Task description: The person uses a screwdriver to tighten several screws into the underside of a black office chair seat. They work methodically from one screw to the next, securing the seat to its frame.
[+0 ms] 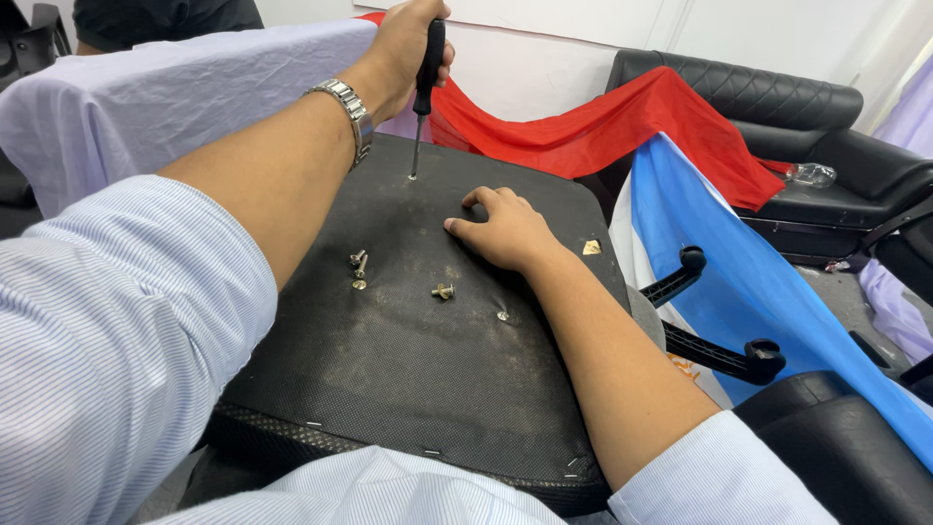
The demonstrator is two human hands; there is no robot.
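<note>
Black seat base (408, 389): left hand (413, 44) clasps screwdriver (426, 83); right hand (505, 228) flat.

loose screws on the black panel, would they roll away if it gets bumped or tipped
Probably, if it tips: the loose screws lie free on their sides, and a round shank tends to roll. The black panel looks coarse-textured, which may slow them. They look like small metal, likely light, so a nudge from the right hand could scatter them.

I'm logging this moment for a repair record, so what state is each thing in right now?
Left hand: clenched round the screwdriver handle.
Screwdriver: upright, tip on the seat base.
Right hand: pressed flat on the seat base.
Seat base: upside down, dusty.
Loose screws: lying out on the base.
Red cloth: draped over the black sofa.
</note>
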